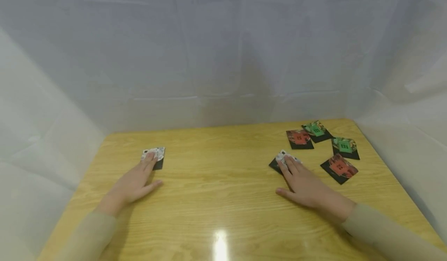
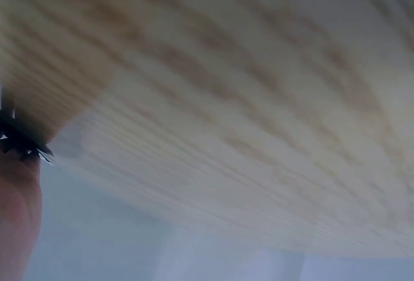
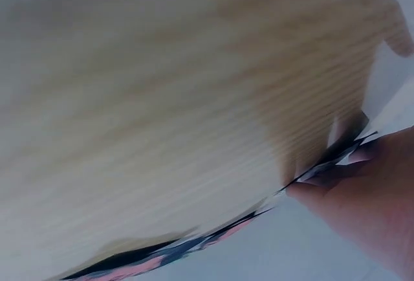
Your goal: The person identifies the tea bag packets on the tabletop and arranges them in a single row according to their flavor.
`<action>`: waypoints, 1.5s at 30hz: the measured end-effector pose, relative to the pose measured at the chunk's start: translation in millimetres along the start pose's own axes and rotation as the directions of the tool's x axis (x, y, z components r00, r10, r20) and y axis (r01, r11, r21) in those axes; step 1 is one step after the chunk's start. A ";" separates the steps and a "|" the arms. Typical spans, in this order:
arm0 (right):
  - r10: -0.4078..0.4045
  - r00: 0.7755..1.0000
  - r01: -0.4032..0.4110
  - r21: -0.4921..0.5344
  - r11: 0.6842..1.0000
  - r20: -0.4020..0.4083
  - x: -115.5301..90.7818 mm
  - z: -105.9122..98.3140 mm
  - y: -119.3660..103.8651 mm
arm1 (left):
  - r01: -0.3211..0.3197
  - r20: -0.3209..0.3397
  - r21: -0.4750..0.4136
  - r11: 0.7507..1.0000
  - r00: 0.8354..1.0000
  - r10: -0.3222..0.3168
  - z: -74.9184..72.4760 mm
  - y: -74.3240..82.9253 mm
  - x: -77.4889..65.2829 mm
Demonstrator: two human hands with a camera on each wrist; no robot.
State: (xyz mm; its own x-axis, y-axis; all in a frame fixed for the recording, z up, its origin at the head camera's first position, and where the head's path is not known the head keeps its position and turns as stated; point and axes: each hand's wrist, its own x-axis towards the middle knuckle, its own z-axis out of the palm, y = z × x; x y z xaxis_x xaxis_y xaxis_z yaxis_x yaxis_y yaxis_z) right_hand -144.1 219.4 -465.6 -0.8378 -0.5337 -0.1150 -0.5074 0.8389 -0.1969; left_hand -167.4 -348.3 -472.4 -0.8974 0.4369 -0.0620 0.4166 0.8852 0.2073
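My left hand point(image 1: 134, 183) lies on the left of the table, its straight fingers resting on a flat square card point(image 1: 159, 154) with a white-and-grey print and a black lower part. To the right, my right hand point(image 1: 307, 185) rests straight fingers on a similar white-and-black card point(image 1: 280, 158), turned at an angle. Both thumbs are spread away from the cards. In the left wrist view only the dark edge of the card point(image 2: 26, 140) shows beside part of the hand. The right wrist view shows the other card's edge point(image 3: 336, 155) at the fingers. Fingers cover part of each card.
Beyond my right hand lie two red-and-black cards, one farther back point(image 1: 299, 138) and one nearer point(image 1: 339, 167). Two green-and-black cards, one at the back point(image 1: 317, 130) and one at the right point(image 1: 345, 146), lie among them. White sheeting point(image 1: 174, 59) surrounds the wooden table point(image 1: 216, 183).
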 end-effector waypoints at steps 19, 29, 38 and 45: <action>-0.236 0.966 0.243 -0.059 0.968 0.104 74.8 0.0 -40.4 | 0.017 -0.010 0.003 1.000 1.000 -0.017 4.4 5.7 4.2; -0.310 0.938 0.327 -0.096 0.940 0.157 110.9 3.5 -64.2 | 0.032 0.004 0.009 0.999 0.999 -0.032 4.6 7.6 3.0; -0.362 0.920 0.381 -0.125 0.916 0.148 142.0 9.3 -85.1 | 0.031 -0.005 0.009 0.999 1.000 -0.031 3.4 7.9 1.0; -0.400 0.902 0.420 -0.120 0.899 0.163 169.4 5.2 -107.1 | 0.034 -0.011 0.013 0.999 0.999 -0.033 4.4 4.8 0.0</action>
State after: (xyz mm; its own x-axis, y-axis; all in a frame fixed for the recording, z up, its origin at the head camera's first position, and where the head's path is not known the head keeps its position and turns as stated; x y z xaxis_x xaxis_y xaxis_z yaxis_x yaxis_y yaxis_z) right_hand -230.6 38.6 -469.0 -0.5203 -0.8341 -0.1833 -0.8326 0.5432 -0.1084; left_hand -164.7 -343.3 -475.6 -0.9123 0.4053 -0.0586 0.3881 0.9013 0.1925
